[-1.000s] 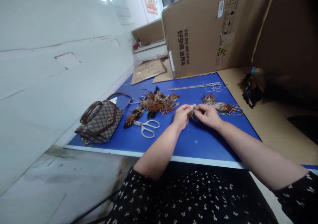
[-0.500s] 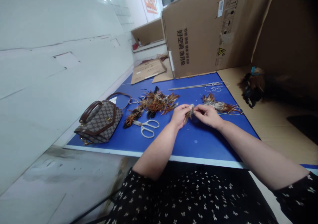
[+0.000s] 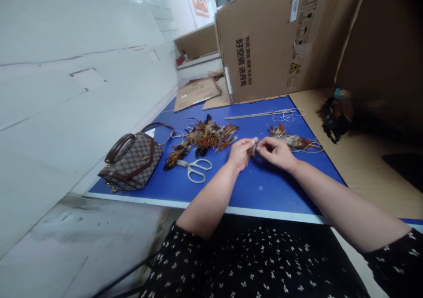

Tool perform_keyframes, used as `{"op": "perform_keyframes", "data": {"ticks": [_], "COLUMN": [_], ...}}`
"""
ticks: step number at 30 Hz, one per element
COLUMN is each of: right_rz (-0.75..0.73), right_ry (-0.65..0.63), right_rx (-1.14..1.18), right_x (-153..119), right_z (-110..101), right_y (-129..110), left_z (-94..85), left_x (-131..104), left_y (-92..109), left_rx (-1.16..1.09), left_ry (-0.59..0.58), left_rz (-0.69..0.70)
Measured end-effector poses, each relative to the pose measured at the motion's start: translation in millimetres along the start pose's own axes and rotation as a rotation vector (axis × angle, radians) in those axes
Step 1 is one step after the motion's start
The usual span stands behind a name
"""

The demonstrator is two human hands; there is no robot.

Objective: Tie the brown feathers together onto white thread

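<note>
My left hand (image 3: 238, 154) is closed on a small brown feather bunch (image 3: 250, 153), whose tips hang below the fingers. Close to its right, my right hand (image 3: 276, 152) has thumb and forefinger pinched together near the top of that bunch; what the pinch holds is too small to make out. Left of my hands lies a loose pile of brown and black feathers (image 3: 209, 135). Silver scissors (image 3: 197, 170) rest at its lower edge, their blades partly under feathers. Beyond my right hand is another feather bundle (image 3: 291, 140) with pale string around it.
A patterned handbag (image 3: 132, 163) with brown trim stands at the table's left. Thin sticks (image 3: 249, 116) and tangled white string (image 3: 284, 114) lie at the back. A large cardboard box (image 3: 267, 46) rises behind the blue table (image 3: 264, 196). Dark feathers (image 3: 337, 115) sit on cardboard at right.
My right hand has shifted very slightly left, with its fingertips still pinched. The left hand keeps its hold on the feather bunch, and the things on the table stay put.
</note>
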State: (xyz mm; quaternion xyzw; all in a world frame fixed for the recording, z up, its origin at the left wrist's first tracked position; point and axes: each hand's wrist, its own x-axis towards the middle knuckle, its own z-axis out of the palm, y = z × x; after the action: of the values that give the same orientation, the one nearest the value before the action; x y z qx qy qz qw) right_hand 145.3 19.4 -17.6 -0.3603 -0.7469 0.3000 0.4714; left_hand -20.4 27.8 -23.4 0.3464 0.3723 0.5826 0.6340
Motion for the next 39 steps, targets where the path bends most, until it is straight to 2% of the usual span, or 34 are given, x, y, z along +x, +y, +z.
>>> {"op": "perform_keyframes", "data": {"ticks": [5, 10, 19, 27, 33, 39], "right_rz": [0.010, 0.009, 0.009, 0.012, 0.003, -0.019], "right_ry": [-0.002, 0.012, -0.034, -0.100, -0.041, 0.042], "right_rx": [-0.077, -0.112, -0.028, 0.039, 0.059, 0.000], "right_x": [1.8, 2.2, 1.4, -0.6, -1.3, -0.4], "right_z": [6.1, 7.7, 4.1, 3.0, 1.3, 1.2], "right_y": [3.6, 4.3, 1.3, 1.3, -4.2, -4.9], "left_z": [0.5, 0.0, 1.3, 4.0, 2.1, 2.3], "left_x": [-0.5, -0.4, -0.9, -4.7, -3.8, -2.6], "left_y": [-3.9, -6.2, -3.4, 2.0, 1.3, 0.8], "left_rx": [-0.020, -0.002, -0.090, -0.158, -0.170, -0.151], "left_ry": [-0.037, -0.022, -0.128, -0.131, -0.148, -0.116], "left_rz": [0.007, 0.022, 0.008, -0.037, -0.044, -0.015]}}
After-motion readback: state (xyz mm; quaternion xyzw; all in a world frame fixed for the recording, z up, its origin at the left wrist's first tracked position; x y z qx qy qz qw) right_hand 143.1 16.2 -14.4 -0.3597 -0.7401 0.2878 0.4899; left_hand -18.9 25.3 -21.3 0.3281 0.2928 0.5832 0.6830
